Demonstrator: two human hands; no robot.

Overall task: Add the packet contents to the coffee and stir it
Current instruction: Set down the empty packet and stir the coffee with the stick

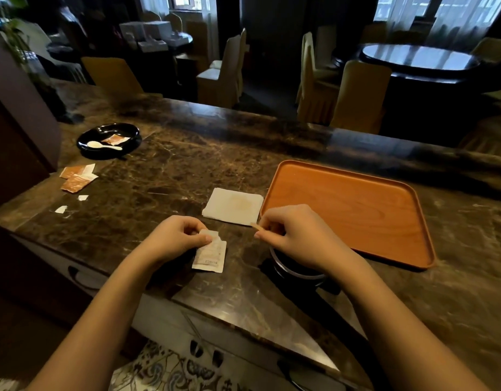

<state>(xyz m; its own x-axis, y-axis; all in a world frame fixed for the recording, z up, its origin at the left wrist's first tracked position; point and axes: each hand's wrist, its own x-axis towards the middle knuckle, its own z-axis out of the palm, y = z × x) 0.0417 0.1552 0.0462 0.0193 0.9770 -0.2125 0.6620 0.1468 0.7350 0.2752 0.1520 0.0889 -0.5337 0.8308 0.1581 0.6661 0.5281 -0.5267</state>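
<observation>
My left hand (177, 239) pinches the torn top of a small white packet (211, 256), which hangs just above the marble counter (164, 176). My right hand (294, 237) is closed on a thin wooden stir stick (256, 226) whose upper end pokes out to the left. Under that hand sits a dark cup (296, 270) on a dark saucer; the hand hides most of the cup and what is in it.
An orange wooden tray (356, 210) lies to the right. A stained white napkin (232, 206) lies beyond the hands. At the far left are a black dish (108, 141) with a white spoon and a sachet, two orange sachets (77, 176) and torn paper bits.
</observation>
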